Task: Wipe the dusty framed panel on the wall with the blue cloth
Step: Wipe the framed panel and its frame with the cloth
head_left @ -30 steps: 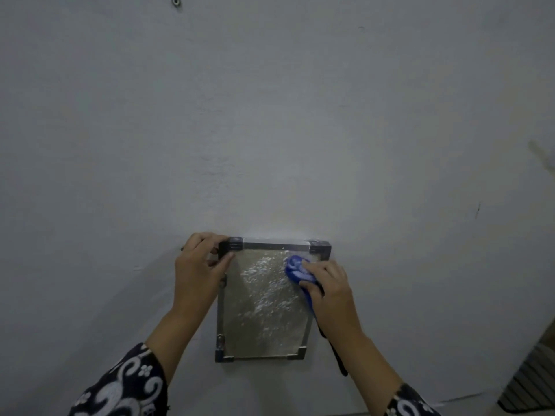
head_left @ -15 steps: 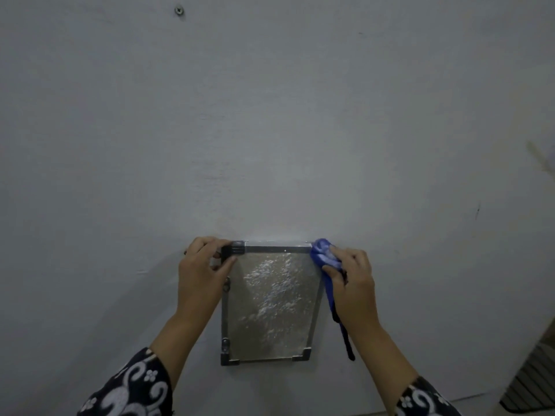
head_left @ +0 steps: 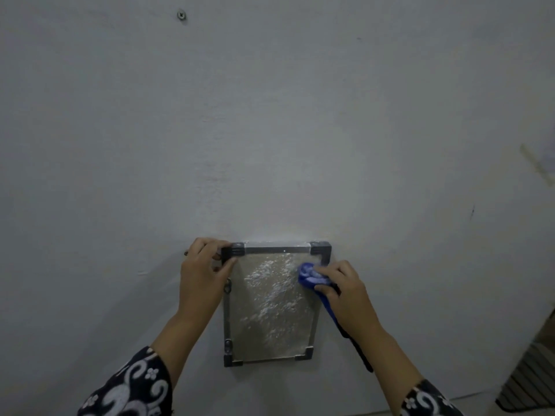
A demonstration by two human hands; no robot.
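Sleeves come first, two of them, dark with white swirls, one on each forearm reaching up toward the wall. Beyond them are the two hands. The left hand curls its fingers round the top left corner of the framed panel, thumb laid across the black corner piece; I'd judge it is there to steady the frame against the wall so it doesn't swing or shift under the rubbing. The right hand has its fingers bunched around the blue cloth, gripping it into a wad and pressing that wad against the panel's upper right area, just under the top right corner. A dark tail of the same cloth hangs down below the right wrist. Between the hands the one panel sits flat on the wall, upright, with four black corner pieces and two small fittings down its left edge, below the left hand. Its face is mottled with pale dusty patches through the middle, so the wiping looks far from finished; the next strokes would likely sweep from the right hand toward the left. Farther off, the grey wall stretches above both hands, with a single small screw high up, above the left hand.
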